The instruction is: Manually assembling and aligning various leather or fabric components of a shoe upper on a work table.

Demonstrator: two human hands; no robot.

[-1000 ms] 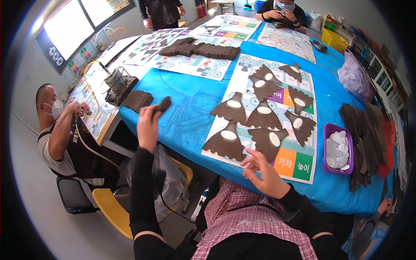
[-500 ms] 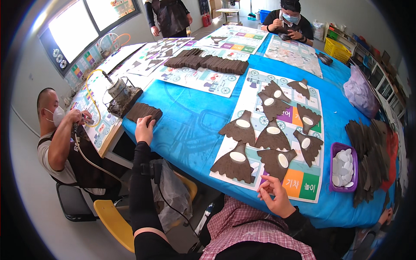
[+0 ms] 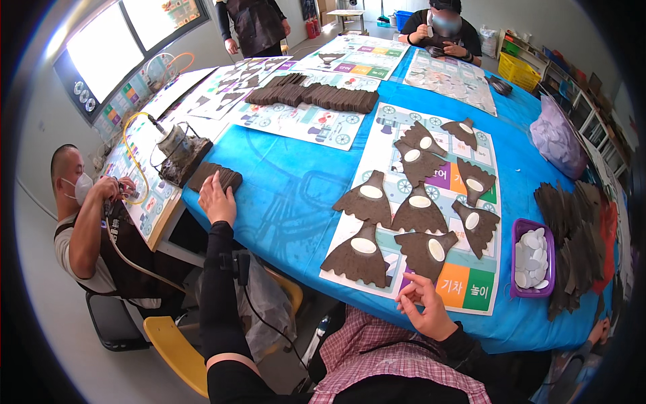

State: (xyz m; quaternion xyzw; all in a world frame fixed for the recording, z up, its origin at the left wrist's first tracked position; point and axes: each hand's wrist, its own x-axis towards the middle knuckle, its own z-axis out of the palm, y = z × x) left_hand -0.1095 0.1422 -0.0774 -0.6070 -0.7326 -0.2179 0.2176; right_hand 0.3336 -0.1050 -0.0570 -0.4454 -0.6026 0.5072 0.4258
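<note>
My left hand (image 3: 218, 200) lies against the near side of a small stack of dark brown scalloped pieces (image 3: 210, 177), fingers stretched out and thumb apart. My right hand (image 3: 428, 308) hovers empty by the near edge of a printed mat (image 3: 486, 262), its fingers loosely bent and apart. Several fan-shaped brown pieces are spread over this mat. Most carry a white oval, such as the near-left piece (image 3: 358, 259) and the one closest to my right hand (image 3: 431, 252).
A purple basket (image 3: 517, 286) of white ovals stands right, beside piled brown strips (image 3: 572, 242). A long row of brown pieces (image 3: 309, 97) lies farther back. Left is a pot-like device with a hose (image 3: 178, 149). One person (image 3: 87, 229) sits left; another (image 3: 441, 34) sits across the table.
My left hand has come down and settled by the small stack, its fingers straighter and more spread. The right hand has hardly moved. My view has shifted slightly.
</note>
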